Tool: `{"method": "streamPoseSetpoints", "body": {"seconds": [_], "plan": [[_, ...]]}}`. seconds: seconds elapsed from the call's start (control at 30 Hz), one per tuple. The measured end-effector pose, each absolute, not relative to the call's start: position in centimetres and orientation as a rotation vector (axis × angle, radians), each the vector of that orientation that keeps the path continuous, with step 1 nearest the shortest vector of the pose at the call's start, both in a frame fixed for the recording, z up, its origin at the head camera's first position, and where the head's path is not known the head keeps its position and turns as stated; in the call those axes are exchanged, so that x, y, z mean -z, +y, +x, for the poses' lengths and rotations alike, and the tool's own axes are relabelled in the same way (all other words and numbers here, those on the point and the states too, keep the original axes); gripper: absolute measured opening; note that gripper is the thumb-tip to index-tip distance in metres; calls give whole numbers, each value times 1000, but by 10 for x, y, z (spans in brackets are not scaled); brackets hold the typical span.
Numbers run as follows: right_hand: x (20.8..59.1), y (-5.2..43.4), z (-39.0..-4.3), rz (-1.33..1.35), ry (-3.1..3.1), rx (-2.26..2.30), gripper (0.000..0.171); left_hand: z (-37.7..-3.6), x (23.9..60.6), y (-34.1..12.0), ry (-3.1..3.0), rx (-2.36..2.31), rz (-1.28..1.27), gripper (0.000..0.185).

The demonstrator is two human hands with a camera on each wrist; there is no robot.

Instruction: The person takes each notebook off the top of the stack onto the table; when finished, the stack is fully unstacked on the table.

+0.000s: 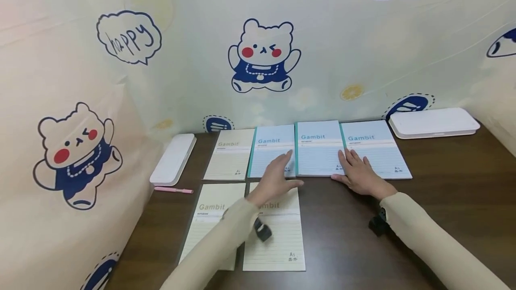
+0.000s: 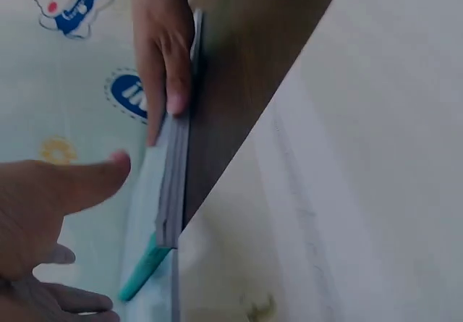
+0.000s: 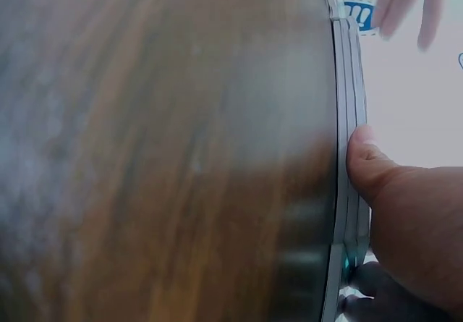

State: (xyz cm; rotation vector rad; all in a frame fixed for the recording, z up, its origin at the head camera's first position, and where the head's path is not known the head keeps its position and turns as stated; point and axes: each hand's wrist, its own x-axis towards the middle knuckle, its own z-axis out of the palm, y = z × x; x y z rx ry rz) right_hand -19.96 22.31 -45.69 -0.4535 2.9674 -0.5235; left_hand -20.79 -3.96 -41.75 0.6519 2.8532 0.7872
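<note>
A stack of blue "Gambit" notebooks [image 1: 316, 155] with a teal spine lies in the back row, its layered edges [image 3: 347, 112] seen in the right wrist view. My right hand [image 1: 359, 174] rests at the stack's right front corner, thumb against the front edge, fingers extended over the right side. To its right is another blue notebook [image 1: 376, 158]; to its left lies a third one [image 1: 270, 144]. My left hand [image 1: 276, 176], fingers spread, hovers around that left notebook's front edge and holds nothing. In the left wrist view its thumb [image 2: 94, 181] stands apart from the stack.
Cream notebooks lie at the back left [image 1: 230, 153], front left [image 1: 205, 223] and front middle [image 1: 274, 240]. White cases stand at the left [image 1: 173, 160] and back right [image 1: 435, 122]. A pink pen [image 1: 174, 189] lies by the left case. A printed curtain [image 1: 193, 57] hangs behind the table [image 1: 342, 245].
</note>
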Motion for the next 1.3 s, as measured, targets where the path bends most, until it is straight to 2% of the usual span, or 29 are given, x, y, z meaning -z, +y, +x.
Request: {"method": "streamPoseSetpoints", "body": {"seconds": [0.1,0.2,0.47,0.53,0.73,0.9,1.3], "plan": [[459,216,-201,-462,2972,529,82,-232,429,-25,2829,-659,662,103],[457,211,-202,-474,2978,524,81,-246,439,-19,2852,-561,670,103],[439,211,-207,-390,2963,518,83,-256,444,-10,2888,-579,728,101],[435,208,-210,-374,3016,499,78,-256,445,-9,2888,-578,727,101],[440,193,-219,-267,3262,436,49,-254,450,-8,2887,-592,690,101],[441,195,-223,-46,3204,615,38,-253,455,-4,2870,-650,697,104],[431,202,-232,194,2976,843,62,-253,459,-6,2870,-742,702,103]]}}
